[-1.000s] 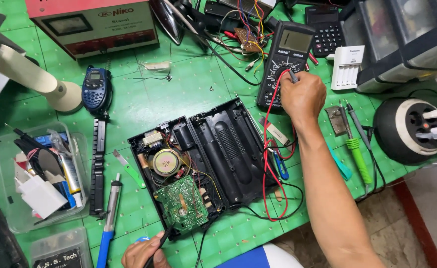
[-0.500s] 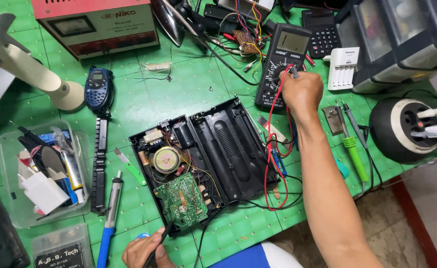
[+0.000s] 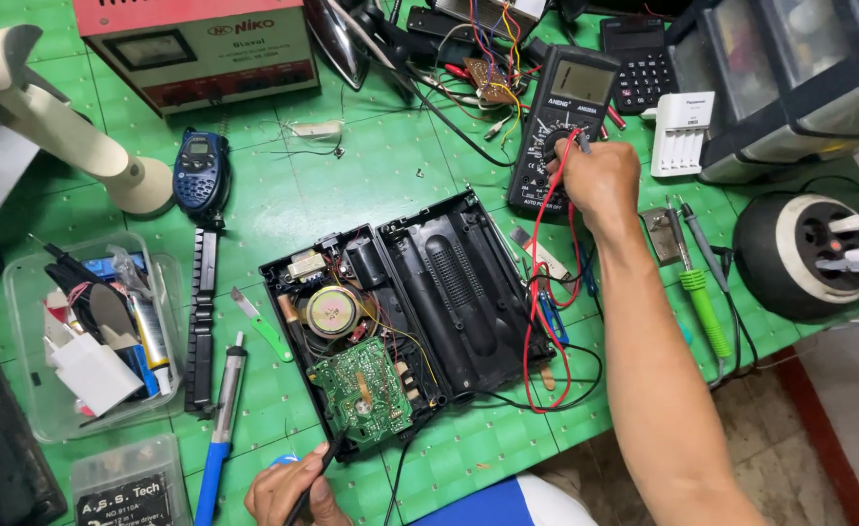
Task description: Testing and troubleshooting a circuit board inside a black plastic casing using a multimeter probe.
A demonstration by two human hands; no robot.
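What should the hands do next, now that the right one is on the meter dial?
Probably finish setting the dial, then bring the probe to the board. The right hand is at the rotary selector of the black multimeter, while the left hand holds a dark probe just below the green circuit board of the opened radio.

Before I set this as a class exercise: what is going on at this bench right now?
A person is working on an opened black radio lying on a green mat, its green circuit board and round speaker exposed. The right hand rests on the dial of a black multimeter, with red and black leads trailing down to the radio. The left hand holds a dark probe at the radio's near edge.
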